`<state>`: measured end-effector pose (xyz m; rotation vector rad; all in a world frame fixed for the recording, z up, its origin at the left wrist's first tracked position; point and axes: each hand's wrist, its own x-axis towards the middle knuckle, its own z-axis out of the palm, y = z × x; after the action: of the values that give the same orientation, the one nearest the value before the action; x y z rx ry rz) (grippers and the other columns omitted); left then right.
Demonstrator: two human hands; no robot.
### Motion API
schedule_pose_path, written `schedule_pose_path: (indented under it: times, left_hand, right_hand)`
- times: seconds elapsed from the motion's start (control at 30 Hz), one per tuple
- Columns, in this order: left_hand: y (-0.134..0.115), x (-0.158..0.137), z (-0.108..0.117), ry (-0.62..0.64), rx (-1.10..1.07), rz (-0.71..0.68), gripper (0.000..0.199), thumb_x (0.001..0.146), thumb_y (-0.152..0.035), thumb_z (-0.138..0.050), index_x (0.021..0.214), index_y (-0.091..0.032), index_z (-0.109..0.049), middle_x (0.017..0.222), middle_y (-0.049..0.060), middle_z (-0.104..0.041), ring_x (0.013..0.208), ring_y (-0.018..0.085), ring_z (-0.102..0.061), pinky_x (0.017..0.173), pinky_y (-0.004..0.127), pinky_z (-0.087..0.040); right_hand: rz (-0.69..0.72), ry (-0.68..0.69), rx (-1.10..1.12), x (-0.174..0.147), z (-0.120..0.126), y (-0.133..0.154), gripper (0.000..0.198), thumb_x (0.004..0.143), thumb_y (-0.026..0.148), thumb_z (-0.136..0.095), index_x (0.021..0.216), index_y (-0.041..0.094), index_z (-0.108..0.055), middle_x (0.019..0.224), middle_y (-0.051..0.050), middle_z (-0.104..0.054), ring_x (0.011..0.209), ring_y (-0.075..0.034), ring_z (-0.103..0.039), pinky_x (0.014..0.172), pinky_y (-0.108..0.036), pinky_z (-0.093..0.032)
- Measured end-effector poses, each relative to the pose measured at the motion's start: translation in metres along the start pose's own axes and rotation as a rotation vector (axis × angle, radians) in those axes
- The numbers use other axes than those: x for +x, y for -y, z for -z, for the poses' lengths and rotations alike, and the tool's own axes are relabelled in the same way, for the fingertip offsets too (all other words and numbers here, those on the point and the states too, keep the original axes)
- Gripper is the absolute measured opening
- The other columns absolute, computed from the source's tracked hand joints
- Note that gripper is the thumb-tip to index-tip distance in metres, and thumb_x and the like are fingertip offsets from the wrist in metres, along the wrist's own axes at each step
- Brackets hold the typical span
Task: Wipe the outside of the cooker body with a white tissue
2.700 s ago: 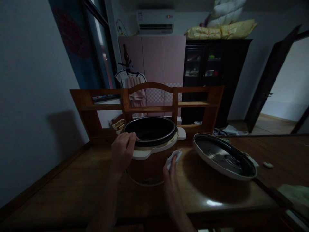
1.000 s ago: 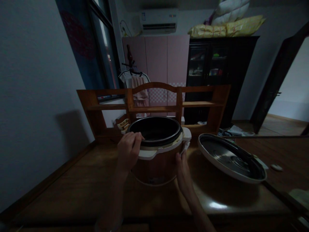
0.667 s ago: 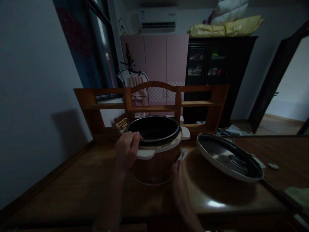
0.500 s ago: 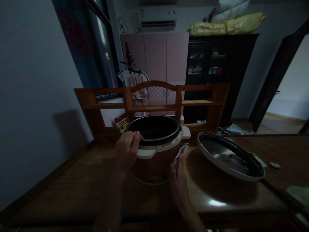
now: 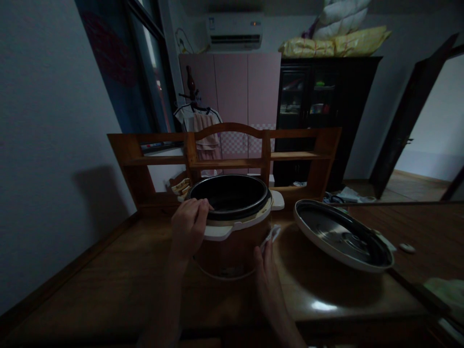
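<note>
Our left grip (image 5: 189, 224) clasps the rim of the electric pressure cooker (image 5: 229, 251); our right grip (image 5: 267, 273) pinches a white cloth (image 5: 274, 233) at its side.

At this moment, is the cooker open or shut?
Open: the lid lies beside the cooker, and the black pot inside is uncovered.

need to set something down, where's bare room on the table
Widest: left of the round brown cooker, towards the pale wall. Another: in front of the round white-rimmed lid. Crowded: around the crumpled white cloth, and behind the cooker by the brown wooden shelf.
</note>
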<state>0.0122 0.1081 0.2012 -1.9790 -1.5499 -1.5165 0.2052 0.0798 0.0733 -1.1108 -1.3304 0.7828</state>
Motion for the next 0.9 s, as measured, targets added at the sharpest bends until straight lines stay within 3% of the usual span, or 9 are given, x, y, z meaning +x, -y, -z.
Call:
schedule_pose_path:
  times: [0.23, 0.47, 0.6, 0.77, 0.9]
  left_hand:
    - [-0.001, 0.000, 0.002, 0.010, 0.001, 0.016, 0.038, 0.099, -0.037, -0.036, 0.075, -0.021, -0.062, 0.078, 0.002, -0.062, 0.083, 0.018, -0.057, 0.082, 0.033, -0.040]
    - [-0.002, 0.001, 0.002, 0.019, 0.003, 0.018, 0.039, 0.098, -0.037, -0.036, 0.075, -0.021, -0.063, 0.077, 0.003, -0.062, 0.083, 0.018, -0.057, 0.082, 0.033, -0.040]
    - [-0.001, 0.001, 0.001, 0.007, 0.011, 0.010, 0.039, 0.098, -0.036, -0.036, 0.075, -0.021, -0.064, 0.077, 0.003, -0.063, 0.083, 0.018, -0.058, 0.081, 0.033, -0.041]
    - [-0.001, 0.001, 0.001, 0.014, 0.007, 0.005, 0.039, 0.098, -0.037, -0.036, 0.075, -0.021, -0.063, 0.078, 0.003, -0.064, 0.084, 0.019, -0.058, 0.082, 0.034, -0.041]
    - [-0.002, 0.001, 0.001, -0.005, 0.002, 0.007, 0.038, 0.098, -0.038, -0.036, 0.075, -0.022, -0.063, 0.078, 0.003, -0.064, 0.084, 0.019, -0.058, 0.083, 0.034, -0.041]
  right_hand:
    - [0.119, 0.005, -0.034, 0.004, -0.002, 0.026, 0.073, 0.101, 0.050, -0.036, 0.154, 0.030, 0.010, 0.162, 0.007, 0.016, 0.150, -0.018, 0.011, 0.123, -0.046, -0.001]
    - [0.008, -0.015, 0.067, 0.032, 0.007, 0.006, 0.076, 0.098, 0.061, -0.035, 0.156, 0.027, 0.000, 0.165, 0.003, -0.001, 0.151, -0.017, 0.001, 0.123, -0.042, -0.002]
    - [-0.082, 0.002, 0.126, 0.039, 0.013, -0.010, 0.077, 0.096, 0.065, -0.035, 0.156, 0.029, -0.003, 0.164, 0.004, -0.002, 0.151, -0.017, -0.002, 0.123, -0.043, -0.002]
    - [-0.162, 0.030, 0.120, 0.023, 0.016, -0.020, 0.080, 0.095, 0.065, -0.036, 0.157, 0.023, -0.008, 0.164, -0.001, -0.006, 0.151, -0.020, -0.004, 0.123, -0.045, -0.005]
    - [-0.024, 0.037, 0.084, 0.004, 0.012, -0.004, 0.074, 0.099, 0.058, -0.035, 0.156, 0.027, 0.003, 0.164, 0.003, 0.006, 0.151, -0.017, 0.003, 0.123, -0.045, -0.003]
